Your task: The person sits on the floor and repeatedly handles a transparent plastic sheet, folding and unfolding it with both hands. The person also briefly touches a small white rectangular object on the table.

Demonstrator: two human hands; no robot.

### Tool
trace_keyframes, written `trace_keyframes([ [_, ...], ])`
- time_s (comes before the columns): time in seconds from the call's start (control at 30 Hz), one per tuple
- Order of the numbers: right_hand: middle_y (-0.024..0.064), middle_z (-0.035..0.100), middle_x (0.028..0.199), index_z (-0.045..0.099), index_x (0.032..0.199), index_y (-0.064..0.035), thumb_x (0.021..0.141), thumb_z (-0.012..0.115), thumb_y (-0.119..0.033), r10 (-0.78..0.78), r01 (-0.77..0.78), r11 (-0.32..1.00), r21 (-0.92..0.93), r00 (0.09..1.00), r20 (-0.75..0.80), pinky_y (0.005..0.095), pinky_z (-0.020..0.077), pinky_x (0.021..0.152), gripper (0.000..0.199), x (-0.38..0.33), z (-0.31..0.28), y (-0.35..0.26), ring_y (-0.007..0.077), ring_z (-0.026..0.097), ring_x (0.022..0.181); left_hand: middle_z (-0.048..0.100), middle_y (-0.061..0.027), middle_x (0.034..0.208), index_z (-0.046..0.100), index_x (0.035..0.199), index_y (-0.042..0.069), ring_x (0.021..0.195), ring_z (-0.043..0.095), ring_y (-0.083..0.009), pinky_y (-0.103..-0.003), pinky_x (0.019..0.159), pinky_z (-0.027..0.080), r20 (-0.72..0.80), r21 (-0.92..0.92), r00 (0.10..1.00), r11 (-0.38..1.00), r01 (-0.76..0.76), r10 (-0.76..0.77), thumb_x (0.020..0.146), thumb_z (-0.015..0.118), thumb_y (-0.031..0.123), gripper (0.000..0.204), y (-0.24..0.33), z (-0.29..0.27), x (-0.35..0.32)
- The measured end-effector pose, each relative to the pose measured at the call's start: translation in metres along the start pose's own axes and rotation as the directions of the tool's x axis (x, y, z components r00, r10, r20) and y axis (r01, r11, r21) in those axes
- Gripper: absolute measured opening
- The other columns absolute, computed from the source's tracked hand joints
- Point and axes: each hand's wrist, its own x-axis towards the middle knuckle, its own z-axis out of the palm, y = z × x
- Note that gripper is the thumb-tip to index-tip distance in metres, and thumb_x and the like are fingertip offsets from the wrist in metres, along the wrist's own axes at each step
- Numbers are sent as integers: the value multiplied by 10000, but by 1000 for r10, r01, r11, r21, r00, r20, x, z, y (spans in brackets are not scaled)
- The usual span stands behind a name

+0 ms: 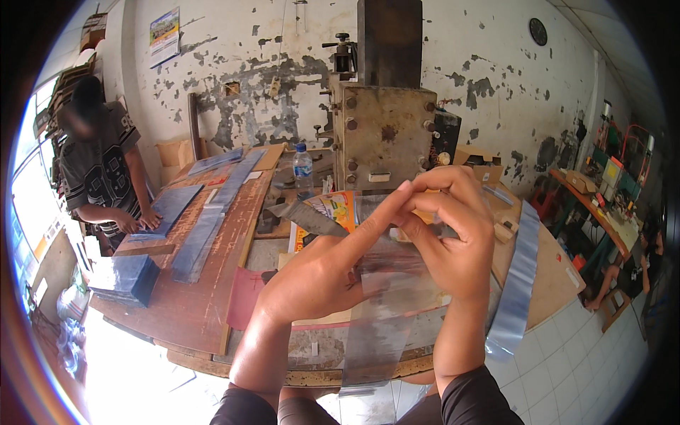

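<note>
Left hand [312, 276] and right hand [457, 241] meet at fingertips, grip unclear, beside clear film [375, 347] overhanging the table's front edge [315, 379].

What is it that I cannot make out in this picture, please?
All in the head view:
Left hand and right hand: whether they pinch anything; their own fingers hide it.
Clear plastic strip: its far end, hidden behind the hands.
Wall clock: the time, too small.
Dark column: its top, cut off by the upper edge.

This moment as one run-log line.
left hand: raised, fingers meeting right hand | right hand: fingers bent | clear strip: below hands, over table edge | co-worker's hand: on blue sheet
</note>
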Motion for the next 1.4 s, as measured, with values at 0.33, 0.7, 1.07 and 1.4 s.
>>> trace_keyframes([
  [0.33,-6,704,980,722,885,-110,787,832,-53,-130,135,984,-117,990,48,399,445,845,158,3,-4,-9,247,655,949,535,-114,1627,347,1680,94,1029,790,-258,-321,764,645,-41,-62,999,998,-12,9,669,850,-106,1146,-7,-1,0],
  [0.7,-8,726,946,692,958,-111,815,806,-64,-204,217,970,-106,971,126,374,457,868,189,1,-7,-14,215,712,951,776,-174,1165,414,1656,108,925,793,-296,-349,802,622,-137,-27,990,999,-35,31,686,870,-52,1084,-14,1,1],
  [1.07,-59,721,924,745,923,-164,760,819,-103,-262,258,927,-274,965,21,364,436,848,189,-1,1,-3,202,679,916,665,-124,1476,429,1642,97,1124,773,-237,-357,921,639,-121,-168,992,985,-48,28,741,850,-73,1009,-9,-1,1],
  [1.4,-41,724,943,743,909,-146,764,809,-108,-314,314,932,-183,949,31,356,461,820,164,-1,5,7,200,721,922,722,-139,1374,530,1566,70,1170,747,-218,-345,930,638,-120,-165,993,986,-35,15,753,880,-10,889,-11,-1,4],
])
